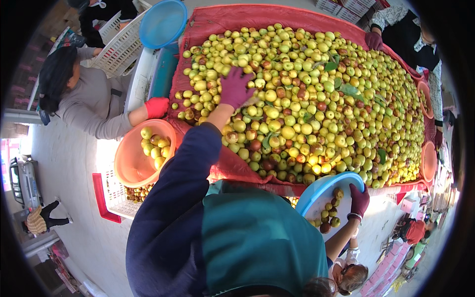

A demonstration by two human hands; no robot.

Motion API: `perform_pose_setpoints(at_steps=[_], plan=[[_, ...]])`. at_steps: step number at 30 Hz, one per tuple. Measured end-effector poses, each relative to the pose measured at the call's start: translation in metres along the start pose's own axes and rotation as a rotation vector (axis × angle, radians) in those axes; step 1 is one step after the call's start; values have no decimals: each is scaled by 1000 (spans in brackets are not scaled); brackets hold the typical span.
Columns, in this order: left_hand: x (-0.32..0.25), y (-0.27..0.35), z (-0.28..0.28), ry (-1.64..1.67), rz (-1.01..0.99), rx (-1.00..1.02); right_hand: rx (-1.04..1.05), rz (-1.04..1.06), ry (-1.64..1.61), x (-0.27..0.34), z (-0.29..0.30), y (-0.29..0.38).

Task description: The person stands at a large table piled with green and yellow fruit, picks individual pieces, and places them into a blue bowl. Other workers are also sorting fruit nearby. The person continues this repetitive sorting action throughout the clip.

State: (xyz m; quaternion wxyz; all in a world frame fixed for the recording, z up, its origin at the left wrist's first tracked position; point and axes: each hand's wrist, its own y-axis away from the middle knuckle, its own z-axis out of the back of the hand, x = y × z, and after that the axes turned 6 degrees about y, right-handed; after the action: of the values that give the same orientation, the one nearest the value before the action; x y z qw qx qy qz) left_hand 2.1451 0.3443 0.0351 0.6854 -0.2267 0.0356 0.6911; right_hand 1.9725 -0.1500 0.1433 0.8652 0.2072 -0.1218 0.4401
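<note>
A large heap of green, yellow and brown-red jujubes (pixel 297 111), with a few leaves among them, lies on a red sheet (pixel 230 15) over a table. My left hand (pixel 235 89), in a maroon glove, reaches over the left part of the heap with fingers spread, holding nothing that I can see. My right hand (pixel 359 202), in a maroon glove, grips the rim of a blue plastic basin (pixel 315 189) at the table's near edge. The basin is tilted and has several brownish jujubes (pixel 330 213) in it.
An orange basin (pixel 126 159) with jujubes stands left, above a white crate (pixel 118 200). A co-worker's red-gloved hand (pixel 157 107) rests beside it. Another co-worker's gloved hand (pixel 373 41) is at the far right edge. An empty blue basin (pixel 163 24) stands far left; orange basins (pixel 428 161) line the right edge.
</note>
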Motion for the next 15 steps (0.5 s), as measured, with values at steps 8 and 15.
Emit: perform_pose_setpoints(at_steps=[8,15], plan=[[68,16,16,-211,339,172,-1,12,-11,4,2,2],[66,62,26,-178,386,248,54,-7,-17,15,4,3]])
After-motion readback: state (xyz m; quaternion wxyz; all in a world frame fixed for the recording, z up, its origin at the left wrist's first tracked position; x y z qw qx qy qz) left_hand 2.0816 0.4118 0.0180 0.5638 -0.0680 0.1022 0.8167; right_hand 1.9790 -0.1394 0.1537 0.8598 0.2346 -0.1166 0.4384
